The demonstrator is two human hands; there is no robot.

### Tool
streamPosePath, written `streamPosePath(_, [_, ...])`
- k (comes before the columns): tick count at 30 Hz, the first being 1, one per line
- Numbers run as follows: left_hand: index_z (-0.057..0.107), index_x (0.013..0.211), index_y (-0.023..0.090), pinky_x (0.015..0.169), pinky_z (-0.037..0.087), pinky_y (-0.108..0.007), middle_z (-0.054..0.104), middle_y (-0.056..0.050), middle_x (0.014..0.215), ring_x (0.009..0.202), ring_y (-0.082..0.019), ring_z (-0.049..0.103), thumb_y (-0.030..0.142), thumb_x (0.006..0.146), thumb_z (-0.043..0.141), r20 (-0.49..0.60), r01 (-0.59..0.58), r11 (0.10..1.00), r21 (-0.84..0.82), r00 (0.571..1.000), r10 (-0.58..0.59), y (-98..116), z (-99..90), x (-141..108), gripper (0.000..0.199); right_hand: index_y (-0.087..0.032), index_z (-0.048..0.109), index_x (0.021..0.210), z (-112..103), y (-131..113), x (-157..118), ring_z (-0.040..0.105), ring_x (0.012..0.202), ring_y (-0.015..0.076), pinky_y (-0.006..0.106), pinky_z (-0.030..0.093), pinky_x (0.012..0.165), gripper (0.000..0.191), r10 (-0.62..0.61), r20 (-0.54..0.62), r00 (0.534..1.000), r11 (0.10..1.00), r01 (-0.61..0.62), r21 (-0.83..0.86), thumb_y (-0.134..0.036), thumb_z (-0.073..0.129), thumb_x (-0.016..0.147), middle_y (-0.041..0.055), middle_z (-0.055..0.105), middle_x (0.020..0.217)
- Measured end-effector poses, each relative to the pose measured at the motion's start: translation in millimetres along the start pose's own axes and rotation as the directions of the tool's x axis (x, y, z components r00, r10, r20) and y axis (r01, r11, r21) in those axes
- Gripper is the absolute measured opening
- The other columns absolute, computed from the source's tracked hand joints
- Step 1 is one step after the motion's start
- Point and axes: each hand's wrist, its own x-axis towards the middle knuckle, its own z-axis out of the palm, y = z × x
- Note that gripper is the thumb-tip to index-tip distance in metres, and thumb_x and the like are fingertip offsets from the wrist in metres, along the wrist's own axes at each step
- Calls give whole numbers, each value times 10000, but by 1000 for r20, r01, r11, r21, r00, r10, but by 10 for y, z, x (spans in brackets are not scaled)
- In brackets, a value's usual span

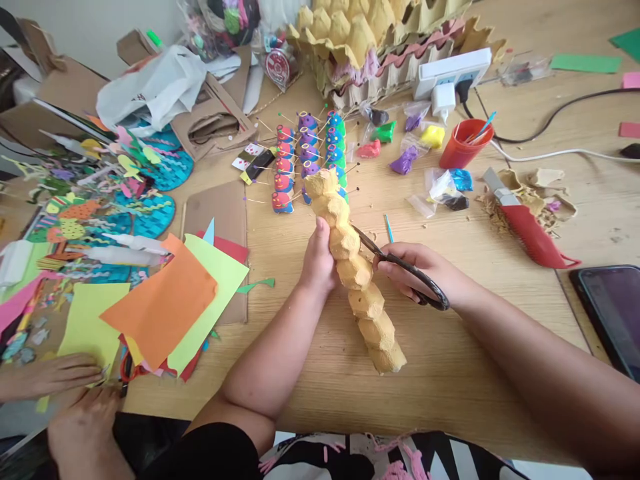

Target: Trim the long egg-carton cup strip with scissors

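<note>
A long strip of yellow egg-carton cups (367, 303) is held up at a slant over the wooden table, its lower end toward me. My left hand (320, 257) is closed round the strip's left side, above its middle. My right hand (420, 270) grips a pair of black scissors (417, 275) by the handles. Their blades point up and left, reaching the strip's right edge. Behind the strip's top stand rows of painted caterpillars, one red (283, 170), one purple (309, 143) and one blue and green (336, 143).
Coloured paper (163, 303) and a cardboard piece (240, 267) lie left. Another person's hands (83, 413) work at lower left. Egg trays (350, 33) stand behind; a red cup (465, 145), a red-handled knife (535, 233), cables and a phone (613, 313) are right.
</note>
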Motion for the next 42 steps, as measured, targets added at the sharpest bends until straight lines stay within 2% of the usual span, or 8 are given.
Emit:
streamPosePath(4, [709,931,219,733,567,-278,664,9,733,716,-162,671,796,824,693,28,-44,999,8,999,44,-27,-17,6,587,-230,563,972,-27,-17,-17,374,381,75,198,295,339,533,29,15,999,999,-30,27,-707,755,834,-112,461,474])
streamPosePath(16, [703,879,219,726,578,-278,687,11,744,774,-179,717,805,753,756,42,-49,999,-1,998,49,-34,-31,8,602,-240,515,938,55,15,4,361,372,60,193,265,352,571,6,-2,1000,997,-6,71,-744,753,819,-122,454,474])
streamPosePath(22, [686,930,229,711,598,-321,711,-24,773,877,-243,758,808,805,694,19,10,1000,3,1000,-10,-31,-22,-1,592,-236,516,957,47,84,32,359,386,52,194,228,375,499,-17,-4,1000,997,17,75,-628,800,838,-136,447,498])
streamPosePath(26, [669,961,229,719,608,-324,744,-42,855,927,-250,767,816,829,652,15,44,999,13,999,-44,-22,-12,-7,602,-228,518,955,50,112,36,345,398,41,195,215,394,455,-52,-4,999,997,52,62,-553,818,851,-140,444,512])
streamPosePath(29, [684,982,224,715,609,-311,738,-33,833,926,-245,770,811,815,678,37,59,998,-18,998,-59,-18,-9,-14,610,-225,519,952,58,102,26,328,402,36,193,219,400,453,-59,-5,998,996,59,71,-548,820,852,-144,434,516])
streamPosePath(35, [701,916,217,680,592,-266,715,0,777,807,-197,759,777,805,730,6,-7,1000,-16,1000,7,-18,1,-24,571,-215,552,970,49,67,10,375,413,53,192,242,387,515,-45,-9,999,998,45,54,-684,740,874,-120,457,525])
streamPosePath(42, [712,917,216,736,590,-241,703,14,785,775,-149,716,751,822,738,20,-36,999,-27,999,36,-24,6,-29,544,-218,547,963,64,27,-11,363,415,59,190,272,380,621,-37,9,999,998,36,44,-819,658,852,-113,437,505])
